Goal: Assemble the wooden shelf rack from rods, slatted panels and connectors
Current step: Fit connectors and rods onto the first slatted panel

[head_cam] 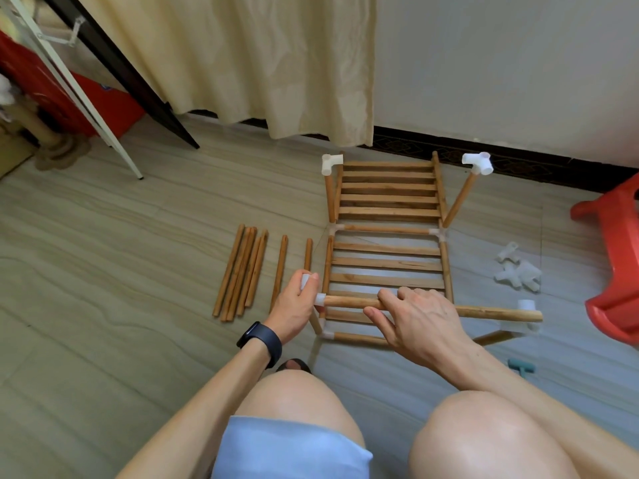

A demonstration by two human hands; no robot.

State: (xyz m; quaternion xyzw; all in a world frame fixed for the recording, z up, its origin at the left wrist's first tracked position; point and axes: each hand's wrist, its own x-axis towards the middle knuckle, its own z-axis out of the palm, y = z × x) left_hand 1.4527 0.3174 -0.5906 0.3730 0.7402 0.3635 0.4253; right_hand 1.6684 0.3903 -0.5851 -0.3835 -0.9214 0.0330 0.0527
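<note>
Left of the rack, loose rods lie just beside it; past them the floor is open out to the white stand leg. The right side is tighter: spare connectors near the frame, red stool beyond, a narrow lane between, and a teal tool by the right knee. From above, the far corner posts stick up. The near rod bars the front edge, gripped by the right hand, with the left hand gripping its end connector.
</note>
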